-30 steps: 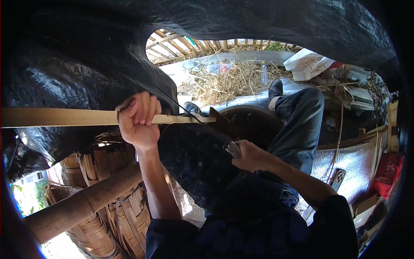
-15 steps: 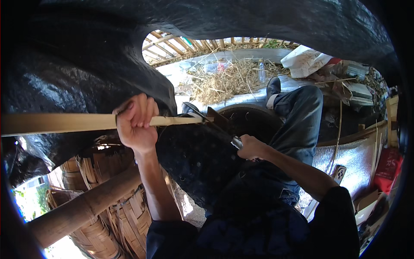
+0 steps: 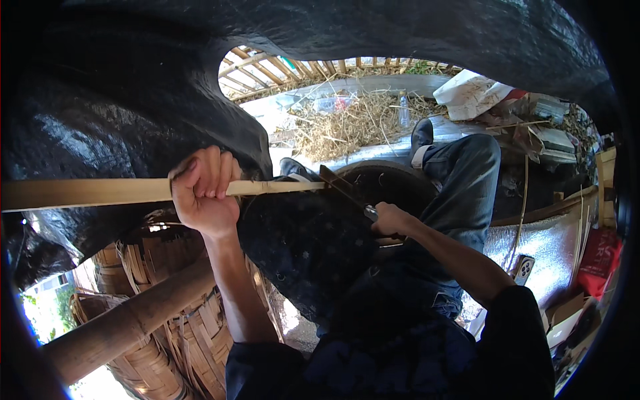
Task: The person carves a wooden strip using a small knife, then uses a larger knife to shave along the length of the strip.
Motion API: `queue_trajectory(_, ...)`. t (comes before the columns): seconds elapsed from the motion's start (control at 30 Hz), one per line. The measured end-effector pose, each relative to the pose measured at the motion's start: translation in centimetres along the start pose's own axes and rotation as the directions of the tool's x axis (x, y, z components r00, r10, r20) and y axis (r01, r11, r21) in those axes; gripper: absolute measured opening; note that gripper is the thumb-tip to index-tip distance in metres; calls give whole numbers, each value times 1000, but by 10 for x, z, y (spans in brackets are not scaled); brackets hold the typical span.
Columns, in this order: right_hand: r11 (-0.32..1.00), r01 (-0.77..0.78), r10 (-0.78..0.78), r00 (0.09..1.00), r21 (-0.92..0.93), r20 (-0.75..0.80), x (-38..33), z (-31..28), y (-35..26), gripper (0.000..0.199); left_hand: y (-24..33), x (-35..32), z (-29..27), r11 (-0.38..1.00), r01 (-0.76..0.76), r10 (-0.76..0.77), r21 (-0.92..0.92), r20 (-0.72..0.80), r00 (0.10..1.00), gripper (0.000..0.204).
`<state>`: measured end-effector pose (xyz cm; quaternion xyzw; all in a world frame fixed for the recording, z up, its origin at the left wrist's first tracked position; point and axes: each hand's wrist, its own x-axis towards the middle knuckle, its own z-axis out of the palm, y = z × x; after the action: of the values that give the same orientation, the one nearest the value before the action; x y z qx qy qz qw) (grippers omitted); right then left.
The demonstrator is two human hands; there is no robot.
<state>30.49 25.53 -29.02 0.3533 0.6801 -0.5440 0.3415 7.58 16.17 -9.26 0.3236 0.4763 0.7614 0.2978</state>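
My left hand (image 3: 203, 193) is closed around a long bamboo strip (image 3: 93, 193), holding it level across my lap. My right hand (image 3: 390, 220) grips the handle of a knife (image 3: 343, 190), whose dark blade now meets the strip's right end. A second ago the blade sat lower and apart from the strip's tip; it has since come up to the end, so I judge that a cut or split is starting there. The strip itself has barely shifted, and my left grip is unchanged.

No desk here: the strip rests over a dark patterned cloth (image 3: 307, 247) on my knee. My jeans-clad leg (image 3: 467, 180) stretches toward a heap of dry straw (image 3: 353, 123). Woven bamboo baskets (image 3: 193, 333) and a thick bamboo pole (image 3: 127, 323) sit lower left, black sheeting (image 3: 120, 113) hangs overhead, and a phone (image 3: 522, 269) lies at right.
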Motion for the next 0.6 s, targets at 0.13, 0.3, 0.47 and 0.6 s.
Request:
queue_trajectory(0.13,998,52,-49,995,34,-83,-24,-6,-9,23,1,-8,0,999,14,-15,-43,-19,1000,34)
queue_trajectory(0.3,935,194,-208,978,296,19,-51,-18,-23,25,3,-11,-4,999,-42,43,13,-67,997,33)
queue_trajectory(0.47,951,170,-192,980,256,60,-14,-4,4,19,2,-9,-4,999,-47,45,-11,-132,990,33)
queue_trajectory(0.6,996,-17,20,999,-83,30,-5,-8,24,20,24,-7,-12,993,-103,112,54,-231,967,32)
